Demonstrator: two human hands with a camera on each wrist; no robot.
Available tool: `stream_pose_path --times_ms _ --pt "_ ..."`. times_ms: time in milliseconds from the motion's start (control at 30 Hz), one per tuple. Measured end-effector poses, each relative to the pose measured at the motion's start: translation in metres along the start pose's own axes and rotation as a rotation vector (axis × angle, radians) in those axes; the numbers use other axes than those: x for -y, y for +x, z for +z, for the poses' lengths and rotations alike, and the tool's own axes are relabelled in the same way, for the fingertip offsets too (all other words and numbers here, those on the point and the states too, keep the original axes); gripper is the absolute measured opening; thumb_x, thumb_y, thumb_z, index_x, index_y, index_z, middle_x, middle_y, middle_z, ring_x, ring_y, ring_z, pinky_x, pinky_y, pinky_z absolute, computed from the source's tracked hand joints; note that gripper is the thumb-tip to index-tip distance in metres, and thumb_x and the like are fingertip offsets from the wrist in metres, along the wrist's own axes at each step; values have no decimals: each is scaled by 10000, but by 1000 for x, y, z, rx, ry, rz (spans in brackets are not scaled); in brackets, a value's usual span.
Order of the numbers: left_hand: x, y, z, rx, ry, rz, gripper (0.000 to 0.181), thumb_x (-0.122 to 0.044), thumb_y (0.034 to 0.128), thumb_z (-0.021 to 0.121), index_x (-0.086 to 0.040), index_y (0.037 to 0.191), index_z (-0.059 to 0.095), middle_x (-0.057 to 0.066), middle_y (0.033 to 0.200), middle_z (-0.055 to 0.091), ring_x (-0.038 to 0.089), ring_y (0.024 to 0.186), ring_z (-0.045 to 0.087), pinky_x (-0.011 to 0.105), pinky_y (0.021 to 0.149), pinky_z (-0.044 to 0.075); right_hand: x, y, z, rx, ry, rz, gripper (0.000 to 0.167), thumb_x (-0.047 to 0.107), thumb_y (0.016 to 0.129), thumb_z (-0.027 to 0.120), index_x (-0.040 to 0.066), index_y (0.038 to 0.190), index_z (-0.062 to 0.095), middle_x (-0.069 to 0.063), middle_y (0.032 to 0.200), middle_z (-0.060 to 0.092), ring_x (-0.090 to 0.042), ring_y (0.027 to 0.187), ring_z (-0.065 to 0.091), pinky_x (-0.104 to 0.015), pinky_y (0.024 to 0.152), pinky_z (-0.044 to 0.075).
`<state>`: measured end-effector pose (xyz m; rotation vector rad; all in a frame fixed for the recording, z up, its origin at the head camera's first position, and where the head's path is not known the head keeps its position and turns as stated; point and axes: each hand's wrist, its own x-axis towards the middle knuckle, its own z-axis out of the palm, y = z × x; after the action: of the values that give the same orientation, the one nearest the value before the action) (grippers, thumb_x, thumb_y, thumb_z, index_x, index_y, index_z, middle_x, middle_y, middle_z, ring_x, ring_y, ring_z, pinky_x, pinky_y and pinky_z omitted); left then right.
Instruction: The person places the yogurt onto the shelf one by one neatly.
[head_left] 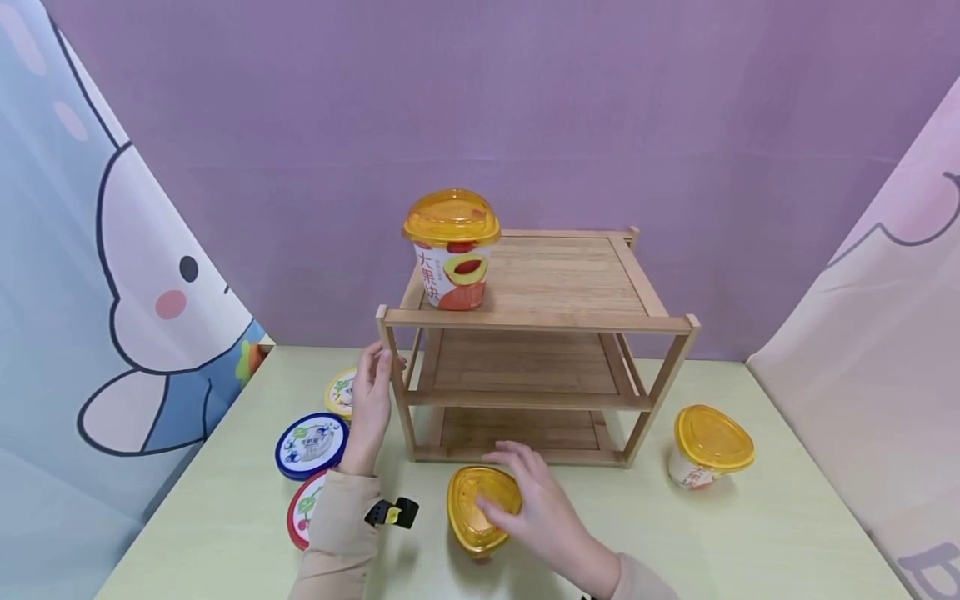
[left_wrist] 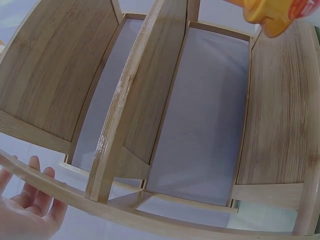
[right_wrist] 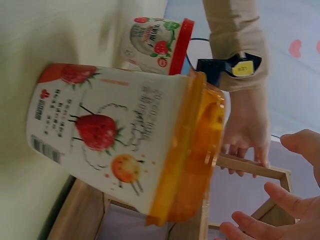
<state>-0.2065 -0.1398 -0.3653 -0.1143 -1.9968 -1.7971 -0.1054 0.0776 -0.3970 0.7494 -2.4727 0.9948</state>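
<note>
A three-tier wooden rack (head_left: 570, 321) stands on the table. My left hand (head_left: 372, 400) grips its front left post; in the left wrist view the fingers of the left hand (left_wrist: 32, 207) pass behind the post (left_wrist: 75, 196). My right hand (head_left: 543, 504) is spread beside and over a yellow-lidded cup (head_left: 480, 508) in front of the rack, fingers apart. The right wrist view shows that cup (right_wrist: 110, 130) with a strawberry print and the right hand (right_wrist: 285, 210) off its lid, a gap between them. Another yellow-lidded cup (head_left: 453, 250) stands on the rack's top left.
A third yellow-lidded cup (head_left: 708, 450) stands right of the rack. On the left, by my left forearm, are tubs with a yellow lid (head_left: 341, 392), a blue lid (head_left: 311, 446) and a red lid (head_left: 302, 512). A purple curtain (head_left: 525, 108) hangs behind.
</note>
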Motion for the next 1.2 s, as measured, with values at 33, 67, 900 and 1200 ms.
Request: stream_pose_path --times_ms 33,67,900,1200 --pt "0 0 0 1 3 -3 329 -239 965 347 14 1160 429 138 916 539 58 861 492 307 830 389 -1 -1 2 -5 -16 -11 433 304 723 691 123 1093 557 -79 1188 505 -230 1062 487 -440 827 447" --pt "0 0 0 4 5 -3 333 -242 965 345 14 1163 426 155 927 539 65 867 491 316 837 387 -2 -2 3 -12 -31 -23 445 306 714 696 118 1093 558 -90 1185 507 -237 1058 490 -442 822 449" --pt "1 1 0 12 7 0 345 -250 966 340 12 1176 420 172 937 535 96 884 495 336 838 392 -4 -20 27 161 -274 -23 631 547 736 596 132 1195 472 -189 1251 409 -332 1129 410 -484 908 370" --pt "2 1 0 12 4 -14 348 -259 966 340 11 1171 419 183 944 528 74 876 488 324 838 385 -4 -23 31 204 -291 17 622 528 757 581 112 1210 489 -187 1304 362 -342 1169 366 -491 933 343"
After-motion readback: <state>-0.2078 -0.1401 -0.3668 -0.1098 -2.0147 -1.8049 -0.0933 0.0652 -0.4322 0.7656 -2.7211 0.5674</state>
